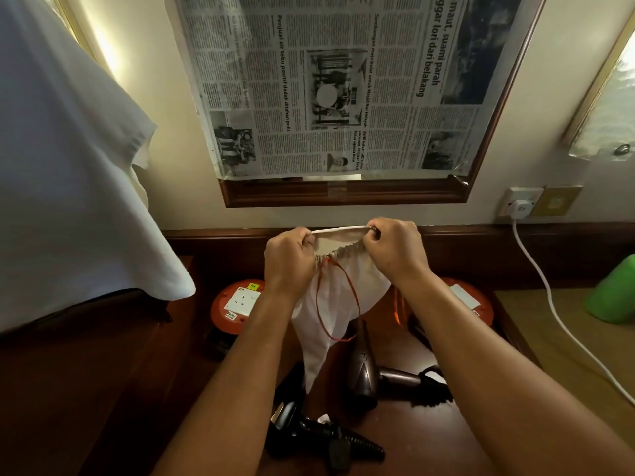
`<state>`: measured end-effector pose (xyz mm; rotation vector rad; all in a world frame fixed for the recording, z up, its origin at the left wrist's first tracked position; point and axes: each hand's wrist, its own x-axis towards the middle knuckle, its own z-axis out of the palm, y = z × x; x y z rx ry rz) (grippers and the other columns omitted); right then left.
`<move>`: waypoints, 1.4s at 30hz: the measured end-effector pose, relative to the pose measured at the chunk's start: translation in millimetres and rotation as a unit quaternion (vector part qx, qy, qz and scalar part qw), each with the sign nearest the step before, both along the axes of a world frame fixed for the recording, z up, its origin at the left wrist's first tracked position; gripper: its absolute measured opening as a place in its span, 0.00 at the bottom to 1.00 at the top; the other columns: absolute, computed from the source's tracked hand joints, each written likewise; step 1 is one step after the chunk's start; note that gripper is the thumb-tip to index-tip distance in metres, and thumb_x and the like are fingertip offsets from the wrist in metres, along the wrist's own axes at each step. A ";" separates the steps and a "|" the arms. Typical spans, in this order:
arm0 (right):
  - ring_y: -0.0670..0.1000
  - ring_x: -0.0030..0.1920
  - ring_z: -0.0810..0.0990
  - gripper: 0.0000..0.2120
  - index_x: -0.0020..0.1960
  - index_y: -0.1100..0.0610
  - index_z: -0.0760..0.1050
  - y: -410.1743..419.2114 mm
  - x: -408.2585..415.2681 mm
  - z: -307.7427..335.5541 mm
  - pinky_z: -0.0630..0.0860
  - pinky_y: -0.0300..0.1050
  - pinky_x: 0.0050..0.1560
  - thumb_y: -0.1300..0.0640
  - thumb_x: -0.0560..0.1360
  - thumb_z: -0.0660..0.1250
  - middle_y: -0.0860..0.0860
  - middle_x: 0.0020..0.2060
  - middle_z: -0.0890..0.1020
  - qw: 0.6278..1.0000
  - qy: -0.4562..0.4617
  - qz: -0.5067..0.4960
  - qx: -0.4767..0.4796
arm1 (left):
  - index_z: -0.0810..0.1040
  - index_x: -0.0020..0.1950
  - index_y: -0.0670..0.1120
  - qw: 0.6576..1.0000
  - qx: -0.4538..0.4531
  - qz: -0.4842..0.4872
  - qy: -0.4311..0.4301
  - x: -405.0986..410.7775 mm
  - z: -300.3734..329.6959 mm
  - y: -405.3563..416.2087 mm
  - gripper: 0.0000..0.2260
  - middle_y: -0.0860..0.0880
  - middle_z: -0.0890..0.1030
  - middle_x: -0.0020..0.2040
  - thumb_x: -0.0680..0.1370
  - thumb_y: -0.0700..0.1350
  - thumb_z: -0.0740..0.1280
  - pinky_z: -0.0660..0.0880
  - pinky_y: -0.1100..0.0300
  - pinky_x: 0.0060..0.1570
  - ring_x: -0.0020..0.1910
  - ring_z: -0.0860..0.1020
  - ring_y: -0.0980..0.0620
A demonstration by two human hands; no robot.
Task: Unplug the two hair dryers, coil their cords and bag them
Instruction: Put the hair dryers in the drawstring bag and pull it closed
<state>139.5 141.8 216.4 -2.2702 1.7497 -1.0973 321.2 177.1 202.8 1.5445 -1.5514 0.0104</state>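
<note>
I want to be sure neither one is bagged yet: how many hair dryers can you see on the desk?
2. A brown hair dryer lies on the desk right of the hanging drawstring bag; a black hair dryer lies nearer, below the bag. Neither is bagged.

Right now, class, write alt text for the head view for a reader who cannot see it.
Both hands, left hand and right hand, stretch open the mouth of a white bag above a desk. Two dryers lie below: a brown dryer and a black dryer.
</note>
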 end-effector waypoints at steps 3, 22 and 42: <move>0.51 0.32 0.73 0.08 0.35 0.57 0.74 3.9 -5.8 2.5 0.63 0.42 0.31 0.63 0.73 0.61 0.51 0.30 0.76 1.000 -0.015 -0.013 0.013 | 0.81 0.43 0.39 1.000 0.008 0.026 0.002 7.8 2.4 1.8 0.07 0.44 0.82 0.38 0.78 0.39 0.65 0.66 0.64 0.36 0.36 0.76 0.51; 0.49 0.28 0.69 0.17 0.29 0.57 0.66 3.9 -28.6 22.4 0.61 0.40 0.26 0.59 0.76 0.61 0.50 0.26 0.72 0.995 -0.078 -0.053 0.028 | 0.77 0.46 0.43 0.969 0.221 -0.107 0.001 -12.3 12.3 -9.2 0.03 0.47 0.79 0.42 0.75 0.38 0.63 0.74 0.59 0.38 0.41 0.77 0.50; 0.52 0.51 0.76 0.11 0.55 0.61 0.78 20.0 -34.9 16.6 0.72 0.42 0.50 0.64 0.74 0.64 0.56 0.50 0.79 0.996 -0.051 0.046 -0.065 | 0.78 0.50 0.36 0.858 0.319 -0.224 0.335 4.6 37.6 -8.2 0.08 0.41 0.79 0.37 0.79 0.31 0.59 0.79 0.60 0.34 0.31 0.78 0.52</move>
